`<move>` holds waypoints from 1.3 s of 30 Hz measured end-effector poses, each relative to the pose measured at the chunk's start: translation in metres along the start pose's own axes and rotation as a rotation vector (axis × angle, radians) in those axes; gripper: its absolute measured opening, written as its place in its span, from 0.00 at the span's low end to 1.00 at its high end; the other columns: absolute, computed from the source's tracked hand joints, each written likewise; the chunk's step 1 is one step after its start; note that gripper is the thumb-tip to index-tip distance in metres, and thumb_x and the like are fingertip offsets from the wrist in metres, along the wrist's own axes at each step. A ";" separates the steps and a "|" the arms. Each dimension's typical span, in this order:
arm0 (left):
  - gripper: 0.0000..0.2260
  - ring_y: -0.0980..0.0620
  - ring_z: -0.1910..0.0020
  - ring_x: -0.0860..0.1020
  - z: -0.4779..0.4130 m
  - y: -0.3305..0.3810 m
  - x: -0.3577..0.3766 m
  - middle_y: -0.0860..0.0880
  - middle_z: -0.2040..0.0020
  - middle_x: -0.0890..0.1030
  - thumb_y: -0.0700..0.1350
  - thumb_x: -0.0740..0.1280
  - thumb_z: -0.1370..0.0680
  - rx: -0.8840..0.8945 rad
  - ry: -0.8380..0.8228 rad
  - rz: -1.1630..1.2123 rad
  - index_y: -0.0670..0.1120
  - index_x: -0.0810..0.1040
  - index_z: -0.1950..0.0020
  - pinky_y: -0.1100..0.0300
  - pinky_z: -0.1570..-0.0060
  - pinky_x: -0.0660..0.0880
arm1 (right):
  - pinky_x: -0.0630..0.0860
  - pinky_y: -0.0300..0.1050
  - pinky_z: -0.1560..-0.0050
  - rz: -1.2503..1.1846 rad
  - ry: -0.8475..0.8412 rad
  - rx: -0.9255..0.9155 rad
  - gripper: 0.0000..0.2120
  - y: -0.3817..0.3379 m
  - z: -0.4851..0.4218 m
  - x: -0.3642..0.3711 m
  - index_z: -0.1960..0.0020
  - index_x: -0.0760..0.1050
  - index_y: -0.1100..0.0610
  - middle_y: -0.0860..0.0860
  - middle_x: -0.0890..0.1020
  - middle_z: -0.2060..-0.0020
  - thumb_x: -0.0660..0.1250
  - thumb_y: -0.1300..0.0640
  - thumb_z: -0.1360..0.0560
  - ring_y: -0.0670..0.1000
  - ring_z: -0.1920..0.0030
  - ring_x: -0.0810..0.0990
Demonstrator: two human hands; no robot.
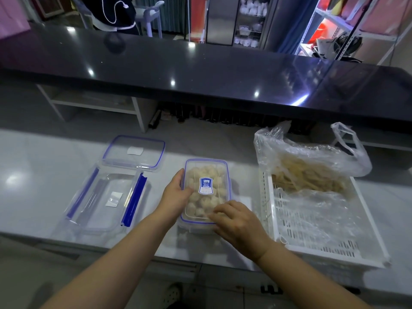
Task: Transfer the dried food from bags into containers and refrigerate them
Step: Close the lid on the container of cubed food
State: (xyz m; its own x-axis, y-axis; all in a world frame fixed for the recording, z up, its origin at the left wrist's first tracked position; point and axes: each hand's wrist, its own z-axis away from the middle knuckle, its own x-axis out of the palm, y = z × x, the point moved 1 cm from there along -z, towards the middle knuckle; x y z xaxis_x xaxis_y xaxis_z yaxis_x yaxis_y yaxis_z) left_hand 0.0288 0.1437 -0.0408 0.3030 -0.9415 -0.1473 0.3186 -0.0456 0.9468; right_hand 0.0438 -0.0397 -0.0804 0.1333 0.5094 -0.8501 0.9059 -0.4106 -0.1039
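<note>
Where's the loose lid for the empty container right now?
In the head view the loose lid lies on the counter, left of centre, directly behind the empty container and left of the filled container.

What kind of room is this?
Probably a kitchen: a white counter with a container of food, a dark bar top, and a cabinet of dishes behind.
</note>
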 end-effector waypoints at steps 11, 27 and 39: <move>0.23 0.53 0.41 0.73 -0.010 -0.011 -0.007 0.53 0.36 0.73 0.38 0.60 0.20 -0.049 -0.022 -0.112 0.50 0.62 0.26 0.51 0.38 0.74 | 0.80 0.49 0.50 -0.799 -0.050 1.334 0.20 0.019 -0.021 0.015 0.35 0.68 0.54 0.48 0.75 0.42 0.63 0.47 0.24 0.47 0.50 0.79; 0.22 0.50 0.51 0.79 -0.029 -0.017 -0.024 0.48 0.46 0.79 0.46 0.73 0.28 -0.097 0.108 -0.258 0.44 0.73 0.36 0.55 0.53 0.79 | 0.82 0.49 0.57 -0.802 -0.020 1.277 0.08 0.026 -0.037 0.009 0.46 0.77 0.53 0.49 0.82 0.56 0.66 0.54 0.24 0.47 0.58 0.83; 0.13 0.53 0.50 0.79 -0.037 -0.014 -0.026 0.55 0.51 0.80 0.43 0.64 0.22 0.040 0.090 -0.235 0.49 0.75 0.37 0.55 0.50 0.79 | 0.74 0.34 0.63 -0.573 -0.095 1.096 0.06 0.028 -0.051 0.020 0.47 0.75 0.48 0.41 0.76 0.63 0.64 0.53 0.23 0.43 0.61 0.78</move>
State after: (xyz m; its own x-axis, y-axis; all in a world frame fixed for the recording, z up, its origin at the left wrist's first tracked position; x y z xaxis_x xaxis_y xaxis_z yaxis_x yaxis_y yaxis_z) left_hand 0.0494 0.1814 -0.0608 0.3039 -0.8701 -0.3880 0.3548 -0.2746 0.8937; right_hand 0.0922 -0.0030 -0.0739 -0.2422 0.7858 -0.5691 0.0037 -0.5858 -0.8104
